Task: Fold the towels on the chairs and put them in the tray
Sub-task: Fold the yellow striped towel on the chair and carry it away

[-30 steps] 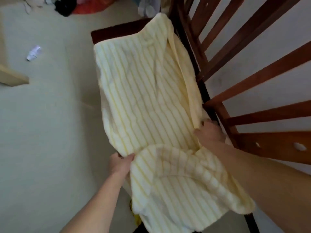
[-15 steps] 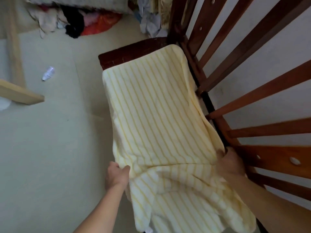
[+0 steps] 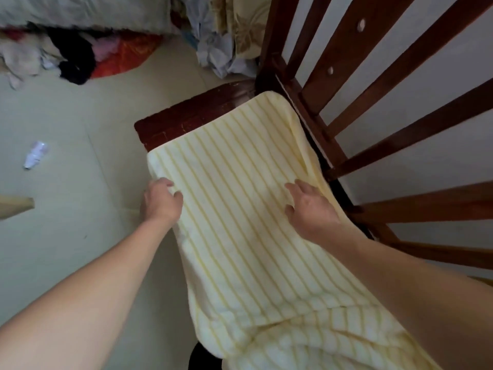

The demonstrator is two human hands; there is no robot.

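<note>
A pale yellow striped towel (image 3: 240, 209) lies spread along the dark wooden chair seat (image 3: 186, 116), its near end bunched and hanging off toward me. My left hand (image 3: 160, 201) rests at the towel's left edge with the fingers curled loosely and nothing gripped. On the towel's right side, by the chair back, my right hand (image 3: 309, 206) lies flat with its fingers spread. No tray is in view.
The chair's slatted wooden back (image 3: 360, 102) rises on the right against a white wall. Heaps of clothes (image 3: 80, 54) and crumpled fabric (image 3: 226, 49) lie on the floor at the top. A small white scrap (image 3: 36, 154) and a wooden edge (image 3: 16, 206) sit at the left.
Both hands let go of the towel's near fold and moved forward onto the flat towel. The towel now lies smoother along the seat. The camera tilted up, showing more of the floor clutter.
</note>
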